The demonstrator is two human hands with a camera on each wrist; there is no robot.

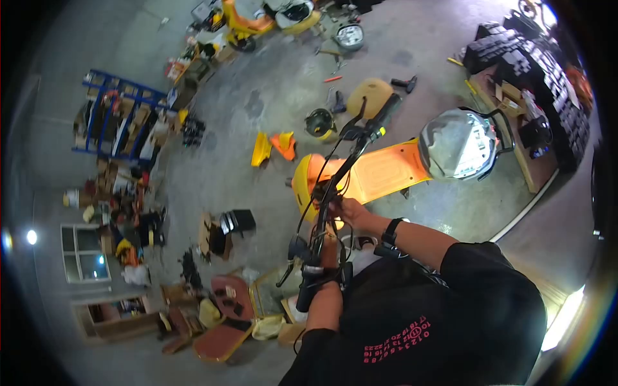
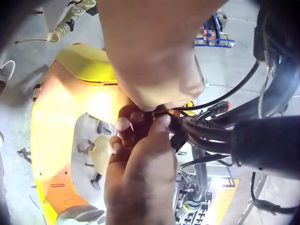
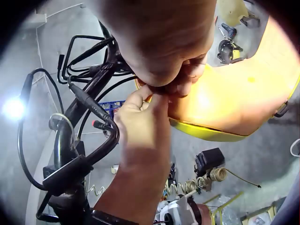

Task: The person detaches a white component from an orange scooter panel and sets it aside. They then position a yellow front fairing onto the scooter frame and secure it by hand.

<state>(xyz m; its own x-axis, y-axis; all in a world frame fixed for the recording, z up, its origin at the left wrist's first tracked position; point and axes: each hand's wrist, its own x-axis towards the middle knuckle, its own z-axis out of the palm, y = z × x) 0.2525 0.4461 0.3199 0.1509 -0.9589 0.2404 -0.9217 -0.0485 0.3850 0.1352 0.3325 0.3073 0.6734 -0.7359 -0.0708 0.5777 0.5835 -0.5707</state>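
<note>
Both hands meet at a bundle of black cables (image 2: 208,136) beside the handlebar (image 1: 344,170) of a yellow and orange scooter (image 1: 386,170). My right hand (image 1: 351,211) pinches the cable ends between thumb and fingers; in the left wrist view this right hand (image 2: 145,173) comes up from below. My left hand (image 3: 143,122) reaches past the handlebar and pinches at the same spot, its fingertips close against the right ones. The small piece between the fingertips is mostly hidden. A cable connector with a red tip (image 2: 220,108) hangs loose nearby.
A silver-grey rounded cover (image 1: 454,145) sits at the scooter's far end. Yellow and orange panels (image 1: 271,149), a helmet (image 1: 320,123) and tools lie on the concrete floor. Red-brown chairs (image 1: 225,334) stand at lower left, a blue rack (image 1: 122,116) by the wall.
</note>
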